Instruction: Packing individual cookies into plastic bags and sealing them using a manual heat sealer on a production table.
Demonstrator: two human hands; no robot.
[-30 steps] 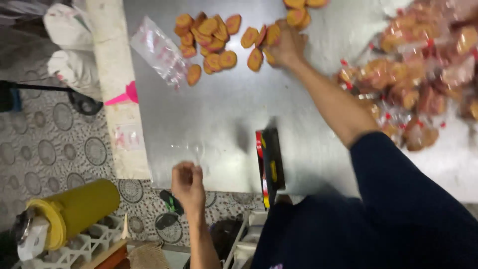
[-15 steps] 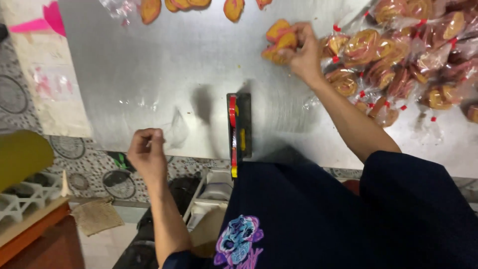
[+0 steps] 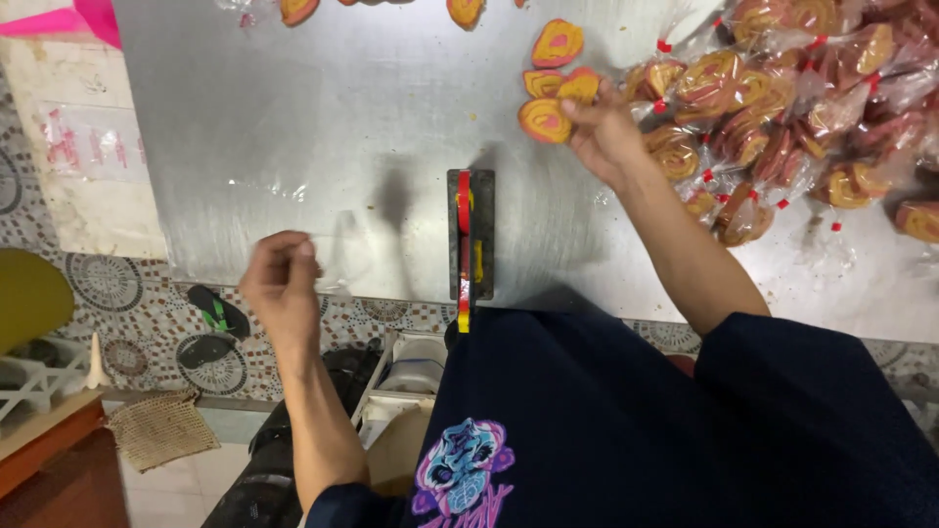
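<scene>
Nearest the camera, below the worktop's front edge, the left hand (image 3: 284,288) is drawn back toward the body with its fingertips pinched together on a thin clear plastic bag (image 3: 337,256). The film is nearly invisible against the metal. Pinching it at one edge looks like a way to keep so flimsy a sheet from slipping or sticking shut, though whether its mouth is open cannot be told.

Just beyond, at the edge of the steel worktop (image 3: 293,127), a small black tape dispenser with a red and yellow roll (image 3: 469,240) stands square in front of the person, between the two arms, where either hand could reach it.

Farther out, the right hand (image 3: 602,132) is stretched forward, its fingers closed on round swirl-patterned cookies (image 3: 553,98) in yellow, orange and pink; several are gathered against the fingers, likely so they come away as one stack. One more lies loose just past them.

To the right of that hand, a heap of filled clear bags with red ties (image 3: 782,108) is piled, kept apart from the loose cookies (image 3: 465,10) along the far edge.
</scene>
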